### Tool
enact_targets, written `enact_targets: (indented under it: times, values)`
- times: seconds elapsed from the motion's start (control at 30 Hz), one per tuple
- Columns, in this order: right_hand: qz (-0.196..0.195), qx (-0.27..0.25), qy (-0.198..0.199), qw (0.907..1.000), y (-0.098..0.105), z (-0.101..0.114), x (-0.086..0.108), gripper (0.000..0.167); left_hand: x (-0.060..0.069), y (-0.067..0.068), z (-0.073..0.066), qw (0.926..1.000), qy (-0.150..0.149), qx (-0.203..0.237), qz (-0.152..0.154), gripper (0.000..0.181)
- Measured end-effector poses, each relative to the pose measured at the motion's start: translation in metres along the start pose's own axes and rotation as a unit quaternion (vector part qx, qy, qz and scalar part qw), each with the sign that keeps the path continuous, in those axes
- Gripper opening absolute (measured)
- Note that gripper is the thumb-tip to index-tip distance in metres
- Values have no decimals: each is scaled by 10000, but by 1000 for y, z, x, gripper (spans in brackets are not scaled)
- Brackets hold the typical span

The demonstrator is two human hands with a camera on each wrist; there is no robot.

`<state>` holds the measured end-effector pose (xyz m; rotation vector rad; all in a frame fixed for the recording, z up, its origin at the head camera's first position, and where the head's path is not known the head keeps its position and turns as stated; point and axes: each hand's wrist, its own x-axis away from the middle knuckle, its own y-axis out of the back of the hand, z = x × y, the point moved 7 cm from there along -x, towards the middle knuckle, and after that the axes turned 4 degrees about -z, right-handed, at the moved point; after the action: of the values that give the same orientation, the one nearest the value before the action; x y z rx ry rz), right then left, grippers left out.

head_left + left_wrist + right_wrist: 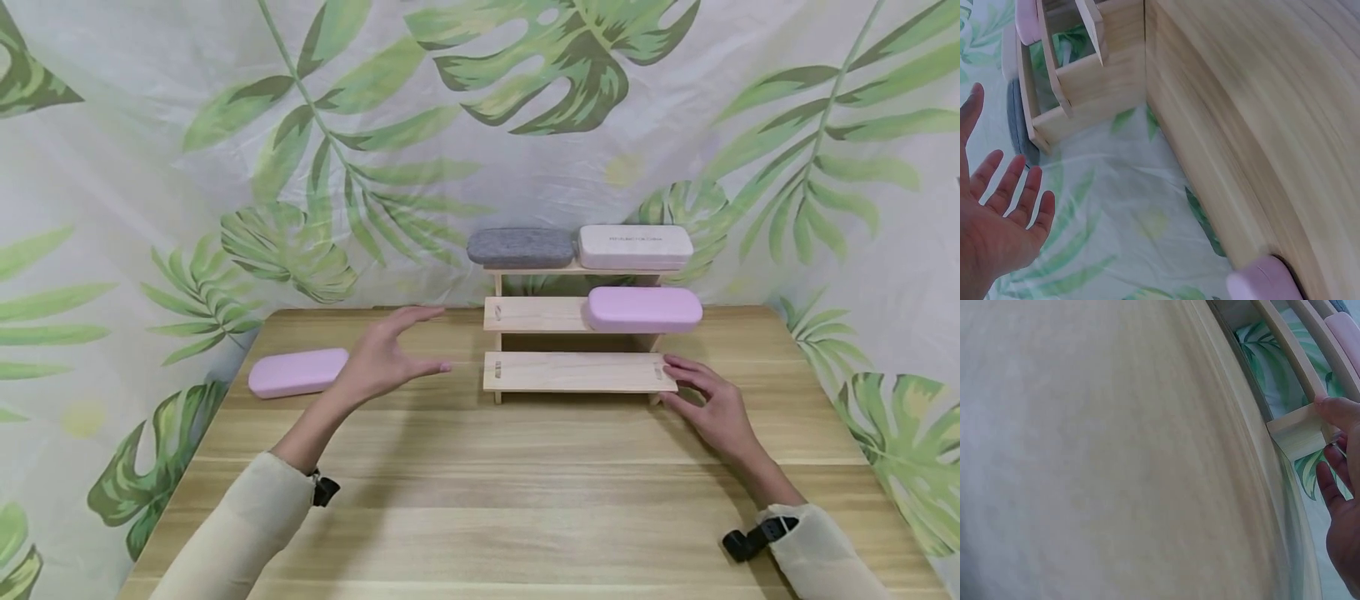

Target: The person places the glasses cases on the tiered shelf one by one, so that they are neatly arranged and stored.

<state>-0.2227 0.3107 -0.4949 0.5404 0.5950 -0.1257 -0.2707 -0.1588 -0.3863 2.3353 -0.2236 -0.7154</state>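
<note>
A three-tier wooden rack (577, 372) stands on the table. At its lowest tier, my right hand (708, 404) holds the right end, thumb at the front edge and fingers over the side; the right wrist view shows the thumb (1335, 411) against the wood. My left hand (386, 357) is in the air left of the rack, thumb and fingers spread, holding nothing. On the top tier sit a grey glasses case (521, 247) and a white glasses case (636, 247). A purple glasses case (643, 308) rests on the middle tier's right side.
Another purple glasses case (292, 373) lies on the table to the left, partly behind my left hand and wrist. The wooden table (510, 500) reaches back to a leaf-patterned cloth (525, 167). Black straps circle both wrists.
</note>
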Motion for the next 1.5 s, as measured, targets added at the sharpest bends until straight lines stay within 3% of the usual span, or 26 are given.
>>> enact_targets:
  times: [0.23, 0.47, 0.63, 1.07, 1.5]
  values:
    - [-80, -83, 215, 9997, 3, 24, -2, 44, 10, 12, 20, 9993, 380, -12, 9, 78]
    - [-98, -179, 267, 9994, 3, 22, -1, 45, 17, 26, 46, 9953, 923, 271, 102, 74]
    - [-76, -203, 224, 9995, 2, 21, -1, 44, 23, 37, 64, 9932, 1140, 195, 92, 76]
    - [-77, -277, -42, 9996, 3, 20, -1, 41, 43, 64, 106, 9893, 1422, 315, -73, 71]
    - [-55, -512, -209, 9985, 3, 18, 0, 41, 56, 76, 133, 9880, 1519, 35, 277, 76]
